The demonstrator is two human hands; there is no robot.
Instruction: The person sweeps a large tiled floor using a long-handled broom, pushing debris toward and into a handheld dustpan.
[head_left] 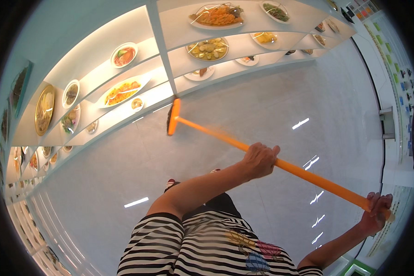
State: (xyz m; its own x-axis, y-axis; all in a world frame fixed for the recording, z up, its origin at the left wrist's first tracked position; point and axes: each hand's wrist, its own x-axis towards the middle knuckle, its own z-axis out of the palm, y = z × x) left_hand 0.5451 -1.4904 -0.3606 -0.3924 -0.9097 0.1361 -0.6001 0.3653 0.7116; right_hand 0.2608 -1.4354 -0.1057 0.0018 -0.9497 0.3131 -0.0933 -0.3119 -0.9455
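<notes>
Both my hands grip an orange broom (308, 176) that slants across the view. My left hand (261, 161) wraps round the middle of the handle. At the handle's top end, on the right, my right hand (376, 212) is closed round it. The orange broom head (175, 116) with its dark bristles stands on the grey floor (244, 193), close to the base of the white shelving.
White lit shelves (166, 60) run along the far and left sides, bearing plates and bowls of food dishes, such as an oval platter (122, 92). A white wall unit (388, 124) with small items stands at right. My shoes show below on the floor.
</notes>
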